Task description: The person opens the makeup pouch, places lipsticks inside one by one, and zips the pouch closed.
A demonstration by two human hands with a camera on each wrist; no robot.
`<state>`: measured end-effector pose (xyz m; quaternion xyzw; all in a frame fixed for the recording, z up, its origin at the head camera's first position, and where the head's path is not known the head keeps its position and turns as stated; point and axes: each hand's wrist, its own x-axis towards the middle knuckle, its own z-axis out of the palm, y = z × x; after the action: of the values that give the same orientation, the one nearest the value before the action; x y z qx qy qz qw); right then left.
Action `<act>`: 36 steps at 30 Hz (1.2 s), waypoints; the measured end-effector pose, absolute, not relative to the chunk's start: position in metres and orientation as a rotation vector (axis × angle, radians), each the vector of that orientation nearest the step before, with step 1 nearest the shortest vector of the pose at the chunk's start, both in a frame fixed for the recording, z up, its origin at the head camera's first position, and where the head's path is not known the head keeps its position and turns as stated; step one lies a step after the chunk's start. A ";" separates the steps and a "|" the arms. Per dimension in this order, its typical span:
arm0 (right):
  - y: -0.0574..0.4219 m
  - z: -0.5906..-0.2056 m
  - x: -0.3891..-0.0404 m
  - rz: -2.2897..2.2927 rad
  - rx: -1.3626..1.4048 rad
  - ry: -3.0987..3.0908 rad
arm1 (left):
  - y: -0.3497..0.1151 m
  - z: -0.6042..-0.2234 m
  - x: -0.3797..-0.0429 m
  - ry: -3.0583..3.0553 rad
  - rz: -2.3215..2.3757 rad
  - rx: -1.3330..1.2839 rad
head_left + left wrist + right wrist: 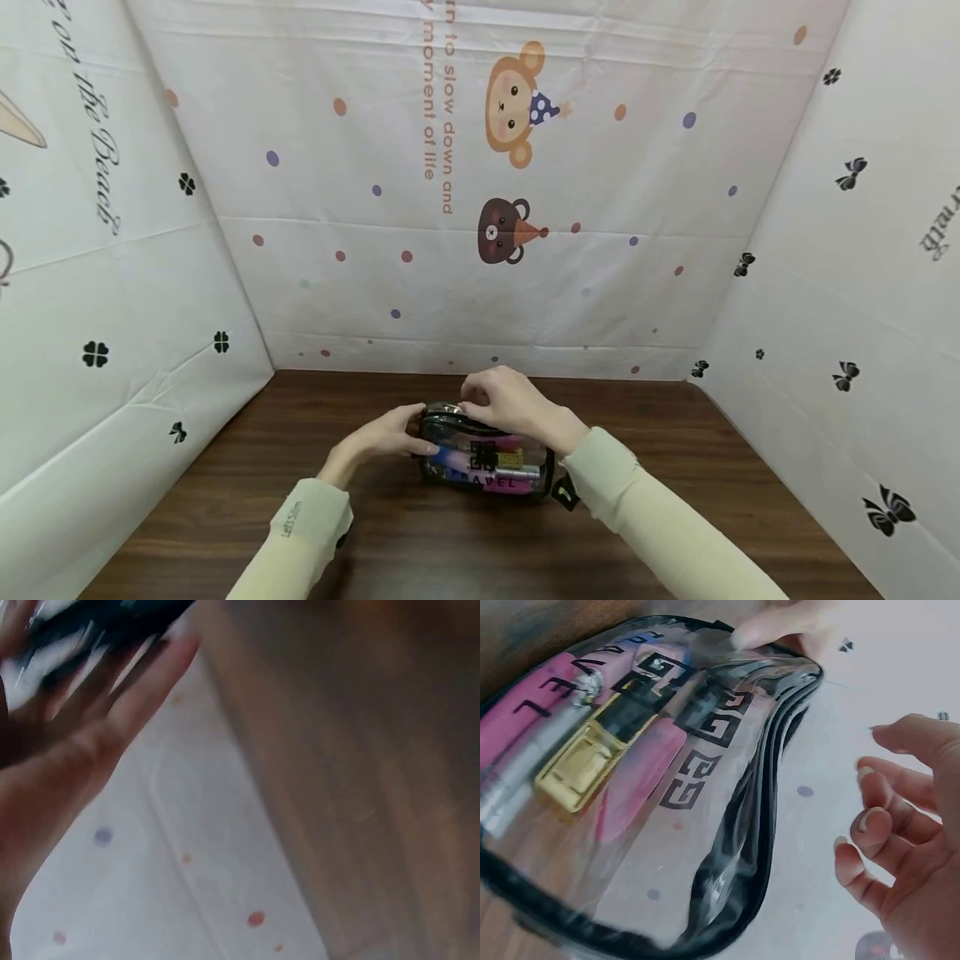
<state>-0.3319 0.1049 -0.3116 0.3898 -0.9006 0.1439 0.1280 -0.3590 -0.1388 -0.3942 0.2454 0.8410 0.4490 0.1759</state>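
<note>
A clear cosmetic pouch [534, 454] with black trim and the word TRAVEL stands on the table. Through its plastic show a gold-and-black item [581, 769], pink items [645, 776] and a silver-white tube [532, 769]. My left hand [386, 433] grips the pouch's left end, thumb on the front face and fingers behind. In the left wrist view this hand [71, 761] is blurred against the dark trim. Over the top edge hovers my right hand [517, 404]. The right wrist view shows its fingers [874, 829] loosely bent, with a gap between them and the pouch.
The dark wooden table [630, 425] reaches back to a white patterned cloth wall [600, 333]. Similar cloth rises along the left side [150, 317] and right side [810, 317]. A black tab [566, 493] sticks out at the pouch's right end.
</note>
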 end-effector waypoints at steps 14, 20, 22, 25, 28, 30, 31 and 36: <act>0.162 -0.324 -0.306 0.599 0.994 -2.408 | -0.130 -0.403 -0.348 2.136 1.619 0.673; 0.176 -0.338 -0.307 0.586 0.950 -2.368 | -0.135 -0.416 -0.347 2.009 1.610 0.530; 0.178 -0.343 -0.309 0.586 0.942 -2.366 | -0.135 -0.422 -0.347 1.986 1.605 0.477; 0.178 -0.350 -0.313 0.608 0.933 -2.380 | -0.133 -0.429 -0.348 2.003 1.592 0.390; 0.173 -0.358 -0.317 0.637 0.912 -2.402 | -0.128 -0.435 -0.349 2.104 1.534 0.304; 0.168 -0.362 -0.320 0.645 0.891 -2.413 | -0.125 -0.436 -0.350 2.220 1.460 0.249; 0.164 -0.364 -0.322 0.641 0.876 -2.421 | -0.123 -0.436 -0.350 2.285 1.409 0.229; 0.147 -0.359 -0.335 0.569 0.783 -2.470 | -0.115 -0.421 -0.358 2.632 1.041 0.224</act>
<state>-0.3346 0.1470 -0.3586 0.2863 -0.9034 0.2081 0.2421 -0.3577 -0.1151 -0.4214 0.0781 0.9165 0.3624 0.1507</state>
